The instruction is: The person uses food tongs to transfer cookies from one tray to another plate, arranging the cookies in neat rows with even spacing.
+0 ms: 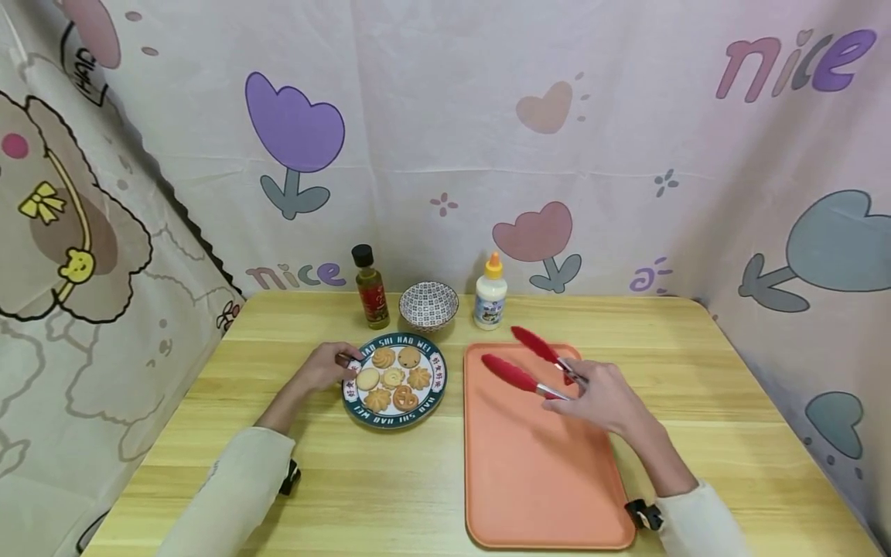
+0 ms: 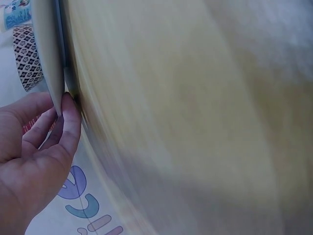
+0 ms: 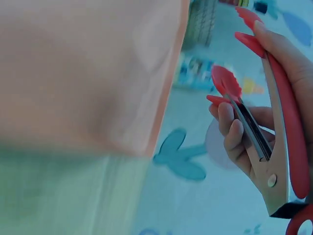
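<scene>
My left hand (image 1: 327, 367) pinches the left rim of a round plate (image 1: 440, 394) with a dark green lettered border. Several cookies (image 1: 393, 377) of different shapes lie on it, a pretzel-shaped one among them. In the left wrist view the fingers and thumb of the left hand (image 2: 41, 156) meet at the edge of the plate (image 2: 46, 44), seen side-on. With my right hand (image 1: 612, 398) I hold red-tipped metal tongs (image 1: 515, 375) above an orange tray (image 1: 536, 480). The arms of the tongs (image 3: 289, 122) are spread, with nothing between their tips.
Behind the plate stand a dark-capped bottle (image 1: 373, 294) of yellowish liquid, a patterned bowl (image 1: 428, 306) and a white squeeze bottle (image 1: 491, 294) with an orange tip. A printed curtain (image 1: 431, 116) hangs along the back edge of the wooden table (image 1: 376, 495).
</scene>
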`<state>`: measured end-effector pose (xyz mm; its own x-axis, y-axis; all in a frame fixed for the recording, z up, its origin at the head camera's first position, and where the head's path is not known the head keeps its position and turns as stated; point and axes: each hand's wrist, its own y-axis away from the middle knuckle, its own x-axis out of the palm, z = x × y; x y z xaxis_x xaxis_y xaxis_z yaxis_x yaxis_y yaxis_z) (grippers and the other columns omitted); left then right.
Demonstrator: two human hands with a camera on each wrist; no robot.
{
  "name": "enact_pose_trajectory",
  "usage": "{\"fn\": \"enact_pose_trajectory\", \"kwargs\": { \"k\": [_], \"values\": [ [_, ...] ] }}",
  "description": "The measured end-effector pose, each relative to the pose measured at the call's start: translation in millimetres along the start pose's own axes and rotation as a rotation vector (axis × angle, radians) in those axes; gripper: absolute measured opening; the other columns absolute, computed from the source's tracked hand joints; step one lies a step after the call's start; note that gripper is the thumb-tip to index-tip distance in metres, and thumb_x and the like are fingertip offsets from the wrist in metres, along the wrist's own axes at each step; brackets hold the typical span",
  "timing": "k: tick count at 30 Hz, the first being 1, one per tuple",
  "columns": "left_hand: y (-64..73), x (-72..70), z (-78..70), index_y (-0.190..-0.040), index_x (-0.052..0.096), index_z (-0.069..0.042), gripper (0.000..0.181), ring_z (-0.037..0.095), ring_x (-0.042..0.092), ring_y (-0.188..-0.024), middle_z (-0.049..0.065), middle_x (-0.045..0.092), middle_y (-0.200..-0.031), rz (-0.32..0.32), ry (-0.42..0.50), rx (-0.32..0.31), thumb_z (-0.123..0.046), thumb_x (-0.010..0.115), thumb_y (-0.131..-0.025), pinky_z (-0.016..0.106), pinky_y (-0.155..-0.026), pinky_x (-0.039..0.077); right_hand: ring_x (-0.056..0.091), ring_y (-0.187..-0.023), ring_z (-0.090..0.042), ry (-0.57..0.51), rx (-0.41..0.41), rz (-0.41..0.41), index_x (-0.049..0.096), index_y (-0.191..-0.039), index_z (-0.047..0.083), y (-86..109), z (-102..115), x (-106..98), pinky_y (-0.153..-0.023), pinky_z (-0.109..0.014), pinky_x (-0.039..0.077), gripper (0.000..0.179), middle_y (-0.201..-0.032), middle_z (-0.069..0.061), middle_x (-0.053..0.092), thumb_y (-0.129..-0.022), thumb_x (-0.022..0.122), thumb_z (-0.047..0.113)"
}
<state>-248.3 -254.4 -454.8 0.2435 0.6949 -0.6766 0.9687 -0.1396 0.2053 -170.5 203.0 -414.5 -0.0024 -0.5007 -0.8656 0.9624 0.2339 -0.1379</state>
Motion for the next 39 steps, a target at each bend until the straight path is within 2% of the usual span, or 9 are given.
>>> {"fn": "enact_pose_trajectory", "kwargs": {
  "k": [3,4,10,13,18,22,30,34,39],
  "values": [
    [1.5,-2.3,1.3,-0.110,0.063,0.001,0.032,0.026,0.057,-0.093,0.019,0.061,-0.106,0.001,-0.003,-0.001,-0.001,0.067,-0.078,0.030,-0.073,0.050,0.039,-0.054,-0.013,0.006,0.053,-0.046,0.065,-0.108,0.003,0.9,-16.5,-2.4,-0.043,-0.023,0.028,0.067,-0.061,0.000,0.043,-0.067,0.078,0.054],
    [2.0,-3.2,2.3,-0.110,0.063,0.001,0.032,0.026,0.057,-0.093,0.019,0.061,-0.106,-0.002,-0.004,-0.002,-0.001,0.067,-0.078,0.030,-0.074,0.050,0.039,-0.055,-0.013,0.015,0.058,-0.065,0.064,-0.108,0.003,0.4,-22.1,-2.7,-0.044,-0.024,0.028,0.067,-0.062,0.000,0.043,-0.068,0.077,0.056],
    [8.3,-8.0,10.2,-0.110,0.063,0.002,0.032,0.027,0.058,-0.092,0.021,0.061,-0.105,-0.012,-0.015,0.004,0.000,0.067,-0.078,0.030,-0.072,0.050,0.047,-0.060,-0.020,0.107,0.125,-0.177,0.058,-0.084,0.006,-8.2,-50.7,-3.5,-0.050,-0.028,0.032,0.058,-0.066,-0.006,0.051,-0.074,0.067,0.062],
    [11.1,-8.4,13.4,-0.110,0.063,0.002,0.031,0.026,0.058,-0.092,0.021,0.062,-0.105,-0.013,0.002,-0.010,0.000,0.067,-0.079,0.030,-0.072,0.051,0.051,-0.061,-0.022,0.175,0.196,-0.191,0.057,-0.085,0.003,-10.7,-59.6,-3.9,-0.051,-0.028,0.034,0.066,-0.070,-0.008,0.055,-0.073,0.063,0.068],
    [11.6,-8.2,15.6,-0.110,0.063,0.001,0.030,0.026,0.058,-0.093,0.020,0.062,-0.107,-0.019,0.020,-0.025,0.000,0.066,-0.080,0.030,-0.072,0.051,0.048,-0.057,-0.023,0.223,0.292,-0.164,0.054,-0.088,-0.002,-11.5,-67.0,-3.0,-0.047,-0.028,0.031,0.076,-0.067,-0.010,0.052,-0.074,0.058,0.072],
    [10.5,-9.6,16.1,-0.110,0.063,0.002,0.030,0.027,0.058,-0.093,0.021,0.062,-0.107,-0.022,0.012,-0.012,0.000,0.066,-0.080,0.029,-0.071,0.051,0.045,-0.052,-0.023,0.253,0.338,-0.134,0.049,-0.093,-0.009,-11.6,-71.9,-1.7,-0.043,-0.029,0.031,0.084,-0.065,-0.012,0.047,-0.075,0.055,0.073],
    [8.9,-12.5,16.4,-0.109,0.064,0.001,0.032,0.026,0.058,-0.092,0.020,0.062,-0.105,-0.029,0.003,-0.018,-0.001,0.068,-0.078,0.029,-0.071,0.050,0.047,-0.049,-0.024,0.257,0.430,-0.011,0.037,-0.103,-0.021,-13.9,-73.7,1.3,-0.042,-0.030,0.036,0.098,-0.065,-0.017,0.045,-0.075,0.059,0.070],
    [7.5,-11.3,14.4,-0.110,0.064,0.000,0.031,0.025,0.058,-0.093,0.019,0.062,-0.106,-0.031,0.000,-0.023,-0.002,0.067,-0.079,0.030,-0.073,0.050,0.047,-0.047,-0.023,0.269,0.440,0.019,0.042,-0.091,-0.017,-14.5,-73.0,2.0,-0.041,-0.029,0.036,0.089,-0.063,-0.014,0.044,-0.075,0.059,0.070],
    [7.2,-8.9,10.5,-0.109,0.065,0.000,0.030,0.026,0.058,-0.093,0.020,0.062,-0.107,-0.044,-0.007,-0.012,-0.001,0.067,-0.079,0.031,-0.073,0.051,0.046,-0.047,-0.022,0.300,0.431,0.008,0.044,-0.073,-0.009,-13.2,-71.2,2.1,-0.041,-0.029,0.034,0.080,-0.065,-0.015,0.043,-0.076,0.056,0.071]
  ]
}}
